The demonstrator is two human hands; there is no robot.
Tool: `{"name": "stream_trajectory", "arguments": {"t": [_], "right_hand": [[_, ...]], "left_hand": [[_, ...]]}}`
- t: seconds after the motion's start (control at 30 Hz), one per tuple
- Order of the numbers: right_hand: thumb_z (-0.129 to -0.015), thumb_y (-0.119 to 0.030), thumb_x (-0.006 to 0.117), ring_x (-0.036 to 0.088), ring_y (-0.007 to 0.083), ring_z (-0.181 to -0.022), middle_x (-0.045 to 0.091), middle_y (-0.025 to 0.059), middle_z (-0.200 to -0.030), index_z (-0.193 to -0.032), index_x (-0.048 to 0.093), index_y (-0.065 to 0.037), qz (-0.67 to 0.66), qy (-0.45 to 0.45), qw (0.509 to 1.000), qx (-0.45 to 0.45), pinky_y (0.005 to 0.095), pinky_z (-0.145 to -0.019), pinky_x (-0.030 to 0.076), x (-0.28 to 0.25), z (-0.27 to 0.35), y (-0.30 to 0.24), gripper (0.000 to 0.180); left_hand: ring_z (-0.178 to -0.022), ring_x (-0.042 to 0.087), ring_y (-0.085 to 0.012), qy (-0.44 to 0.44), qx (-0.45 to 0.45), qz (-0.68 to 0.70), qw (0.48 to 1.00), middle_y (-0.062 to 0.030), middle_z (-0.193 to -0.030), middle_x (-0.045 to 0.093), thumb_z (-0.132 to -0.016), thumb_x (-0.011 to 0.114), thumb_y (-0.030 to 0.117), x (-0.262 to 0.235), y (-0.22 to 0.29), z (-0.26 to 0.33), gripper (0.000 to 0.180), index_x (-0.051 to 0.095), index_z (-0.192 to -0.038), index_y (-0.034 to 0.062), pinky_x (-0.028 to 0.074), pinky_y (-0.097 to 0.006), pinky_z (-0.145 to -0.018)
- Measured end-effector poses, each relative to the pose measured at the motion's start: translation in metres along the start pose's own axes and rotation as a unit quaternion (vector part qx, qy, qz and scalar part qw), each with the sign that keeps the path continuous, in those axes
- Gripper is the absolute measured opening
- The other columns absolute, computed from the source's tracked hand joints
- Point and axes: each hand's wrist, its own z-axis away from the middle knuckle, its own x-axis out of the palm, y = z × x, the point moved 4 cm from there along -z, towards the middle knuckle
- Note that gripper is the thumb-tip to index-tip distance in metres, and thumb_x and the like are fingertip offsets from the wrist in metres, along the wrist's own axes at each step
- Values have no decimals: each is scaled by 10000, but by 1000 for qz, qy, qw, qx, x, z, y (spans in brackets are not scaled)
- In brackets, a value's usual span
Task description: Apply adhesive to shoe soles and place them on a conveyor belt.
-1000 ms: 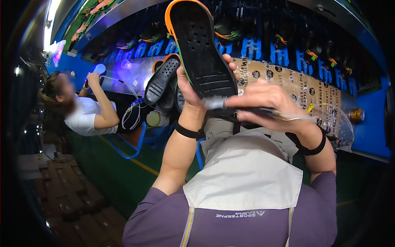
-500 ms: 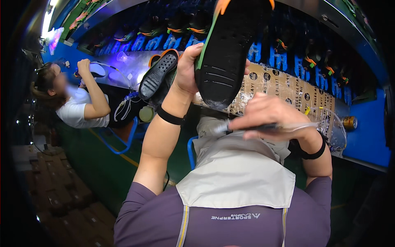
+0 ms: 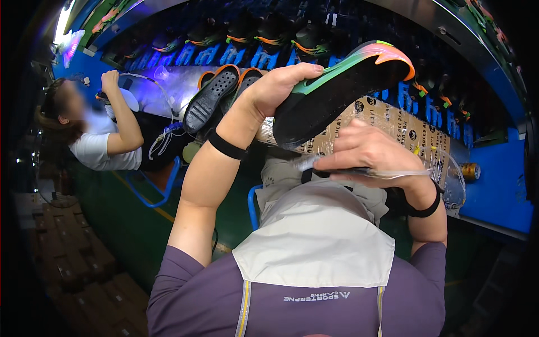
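In the head view, we have a shoe sole point(image 3: 342, 92) tilted across the middle, raised above the near edge of the tabletop point(image 3: 147, 90), its rounded dark end down to the left and its bright end up to the right. And what a colourful piece! The broad face we see is matte black, sweeping wide and smooth, while a glossy green band runs along the upper side wall, fading into salmon pink and then vivid orange around the far end, where the colour breaks into pointed, flame-like edges. A small, brighter green patch sits on top of that rim.

Our left hand point(image 3: 283, 87) has it firmly: thumb laid along the green wall, the other fingers hidden behind. Our right hand point(image 3: 368, 154) is curled round a slim brush point(image 3: 306, 163), index finger stretched toward the pale, blurred bristles, close below the sole's dark end; whether they touch, we can't tell. A clear tube point(image 3: 401, 174) trails back toward our wrist. Printed cardboard point(image 3: 415, 123) covers the tabletop beyond, with perforated black soles point(image 3: 213, 98) off to the left.
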Motion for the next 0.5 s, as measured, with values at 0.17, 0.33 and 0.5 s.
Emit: {"name": "stream_trajectory", "arguments": {"t": [0.17,0.33,0.5], "right_hand": [[-802,-138,841,585,249,-793,576,31,-785,-1172,761,-117,100,92,990,38,390,-774,436,-5,2,6,379],[-810,-139,836,591,251,-800,595,36,-795,-1183,753,-114,40,76,996,34,391,-782,437,-9,4,2,383],[-825,-151,839,606,252,-781,645,48,-814,-1171,769,-107,21,37,998,35,389,-773,441,-3,13,10,356]], "left_hand": [[-913,761,-189,-18,-19,-11,1000,-131,-1095,772,-1047,544,237,5,7,0,349,694,-1225,-22,619,-312,-829],[-903,765,-197,15,-21,-1,1000,-138,-1091,773,-1047,534,241,-6,-1,-3,352,695,-1214,-24,624,-321,-830],[-908,770,-210,44,-23,36,998,-146,-1096,775,-1053,521,288,-13,-19,2,402,707,-1225,-23,629,-328,-836]]}}
